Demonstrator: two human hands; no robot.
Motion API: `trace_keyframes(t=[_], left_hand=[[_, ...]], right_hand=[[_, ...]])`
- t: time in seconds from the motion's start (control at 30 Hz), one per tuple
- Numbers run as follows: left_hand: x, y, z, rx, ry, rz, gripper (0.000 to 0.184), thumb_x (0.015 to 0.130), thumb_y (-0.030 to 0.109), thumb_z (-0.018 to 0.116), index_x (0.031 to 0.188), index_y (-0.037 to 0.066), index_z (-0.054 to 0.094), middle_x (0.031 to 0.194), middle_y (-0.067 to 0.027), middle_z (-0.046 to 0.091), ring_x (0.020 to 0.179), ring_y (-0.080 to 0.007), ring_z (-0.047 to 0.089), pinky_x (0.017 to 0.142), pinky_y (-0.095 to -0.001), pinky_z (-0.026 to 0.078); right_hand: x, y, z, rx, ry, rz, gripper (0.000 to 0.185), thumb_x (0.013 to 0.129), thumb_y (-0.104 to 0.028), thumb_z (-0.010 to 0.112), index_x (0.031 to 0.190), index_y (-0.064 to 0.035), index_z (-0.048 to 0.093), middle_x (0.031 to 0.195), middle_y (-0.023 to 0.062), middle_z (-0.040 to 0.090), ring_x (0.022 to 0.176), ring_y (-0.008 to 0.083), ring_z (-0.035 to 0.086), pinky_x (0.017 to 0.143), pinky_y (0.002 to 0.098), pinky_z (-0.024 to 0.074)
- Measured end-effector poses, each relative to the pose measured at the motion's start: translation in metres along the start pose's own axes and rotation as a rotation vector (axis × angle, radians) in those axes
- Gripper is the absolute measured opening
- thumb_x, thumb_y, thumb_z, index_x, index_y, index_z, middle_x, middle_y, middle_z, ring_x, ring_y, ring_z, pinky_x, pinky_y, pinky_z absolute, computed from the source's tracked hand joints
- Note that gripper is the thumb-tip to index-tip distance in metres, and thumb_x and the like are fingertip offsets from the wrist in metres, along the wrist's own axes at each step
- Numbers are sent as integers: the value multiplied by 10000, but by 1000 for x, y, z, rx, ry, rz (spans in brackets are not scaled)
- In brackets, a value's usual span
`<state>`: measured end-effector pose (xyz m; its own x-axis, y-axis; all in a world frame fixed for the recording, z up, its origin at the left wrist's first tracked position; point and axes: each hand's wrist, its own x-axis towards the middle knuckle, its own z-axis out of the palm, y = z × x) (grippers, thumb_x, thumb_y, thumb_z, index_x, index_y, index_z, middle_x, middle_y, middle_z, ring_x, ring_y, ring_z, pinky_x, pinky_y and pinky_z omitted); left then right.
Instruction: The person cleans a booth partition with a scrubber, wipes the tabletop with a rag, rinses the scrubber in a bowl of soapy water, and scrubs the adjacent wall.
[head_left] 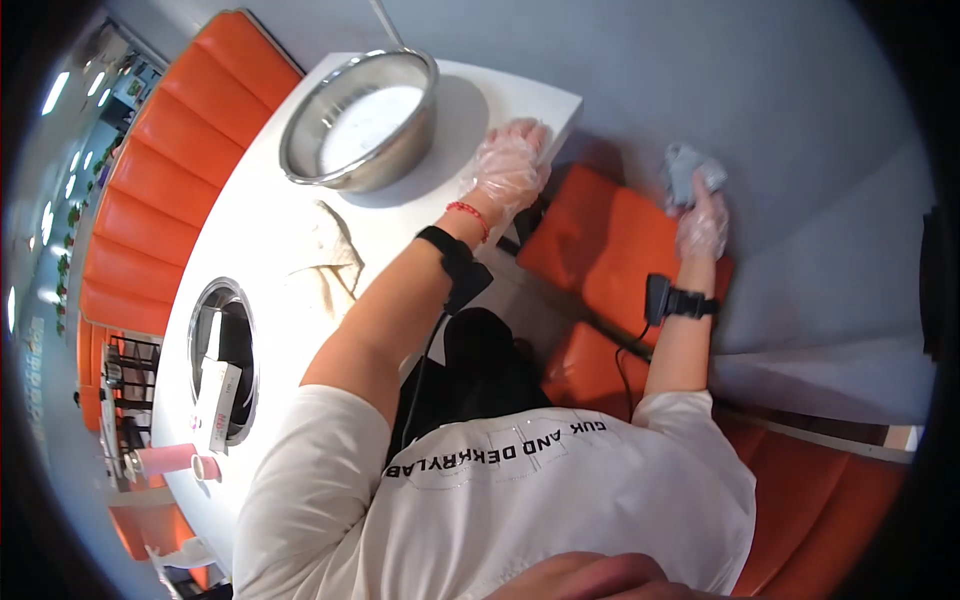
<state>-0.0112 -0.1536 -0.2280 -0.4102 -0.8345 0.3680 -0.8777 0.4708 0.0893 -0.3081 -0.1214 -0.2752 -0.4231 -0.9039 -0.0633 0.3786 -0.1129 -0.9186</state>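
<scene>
My right hand (704, 222), in a clear plastic glove, grips a folded grey-blue cloth (684, 172) against the grey wall (800, 170). My left hand (508, 165), gloved the same way, rests on the white table (455, 225) near its corner, holding nothing that I can see. Its fingers look spread on the tabletop, partly blurred by the loose plastic. Left of that hand, a steel basin (405, 150) with white, foamy-looking liquid stands on the table. A crumpled cream cloth (335, 255) lies nearer to me, beside my left forearm.
A round opening (249, 340) in the table holds a dark item and a white box (219, 400). Pink rolls (165, 460) lie by it. An orange seat (585, 235) sits between table and wall; an orange bench (170, 150) lines the far side. Cables hang from both wrist straps.
</scene>
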Motion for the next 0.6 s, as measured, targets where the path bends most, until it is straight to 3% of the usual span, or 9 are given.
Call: trace_keyframes(t=[0.03, 0.13, 0.23, 0.33, 0.43, 0.53, 0.57, 0.6], left_hand=[[-2, 2, 1, 5, -8, -6, 560, 816, 230, 643, 1320, 62, 467, 1369, -172, 469, 1278, -362, 434, 1071, -456, 351], [-18, 13, -14, 43, -107, -53, 599, 819, 192, 620, 1363, 66, 403, 1410, -164, 422, 1314, -351, 391, 1088, -466, 327], [-41, 20, -26, 29, -169, -54, 641, 817, 163, 601, 1395, 60, 342, 1437, -165, 385, 1346, -346, 349, 1107, -483, 299], [-72, 21, -32, -2, -168, -39, 680, 802, 173, 608, 1403, 22, 329, 1459, -180, 360, 1374, -357, 315, 1129, -489, 265], [-99, 21, -39, -70, -204, -43, 717, 791, 203, 628, 1412, 6, 328, 1467, -209, 346, 1382, -369, 304, 1134, -470, 264], [-120, 14, -50, -184, -224, -18, 755, 782, 263, 658, 1408, -20, 344, 1446, -256, 361, 1363, -392, 326, 1141, -434, 271], [-130, 17, -62, -236, -242, -33, 728, 820, 284, 632, 1407, -39, 345, 1451, -255, 361, 1359, -394, 338, 1142, -418, 277], [-137, 19, -77, -315, -269, -60, 718, 836, 290, 620, 1412, -37, 344, 1456, -256, 358, 1363, -390, 336, 1142, -410, 278]], right_hand=[[-14, -3, 4, -48, -24, 56, 508, 897, -350, 629, 1236, 13, 522, 971, 110, 626, 693, 186, 604, 525, 273, 488], [-36, 6, 7, -104, -67, 64, 535, 895, -361, 628, 1256, 15, 509, 991, 113, 627, 738, 186, 617, 498, 270, 484], [-62, -14, 5, -119, -76, 93, 562, 864, -352, 672, 1258, 5, 491, 1145, 85, 583, 932, 181, 581, 588, 297, 468], [-61, -16, -4, -200, -24, 95, 601, 867, -350, 665, 1323, -16, 460, 1184, 75, 567, 1006, 184, 559, 628, 304, 470], [-70, -32, 1, -219, -151, 55, 645, 871, -336, 653, 1391, -33, 419, 1240, 79, 553, 1074, 205, 545, 723, 329, 490], [-65, -21, 11, -355, 12, -83, 736, 830, -411, 668, 1398, 3, 448, 1250, 142, 597, 1167, 242, 558, 902, 357, 487], [-54, -12, 6, -434, -38, -127, 708, 824, -413, 658, 1388, -26, 477, 1246, 139, 614, 1151, 256, 579, 995, 364, 417], [-63, -23, 12, -505, -38, -117, 717, 822, -403, 661, 1394, -18, 465, 1263, 133, 598, 1153, 245, 574, 948, 356, 446]])
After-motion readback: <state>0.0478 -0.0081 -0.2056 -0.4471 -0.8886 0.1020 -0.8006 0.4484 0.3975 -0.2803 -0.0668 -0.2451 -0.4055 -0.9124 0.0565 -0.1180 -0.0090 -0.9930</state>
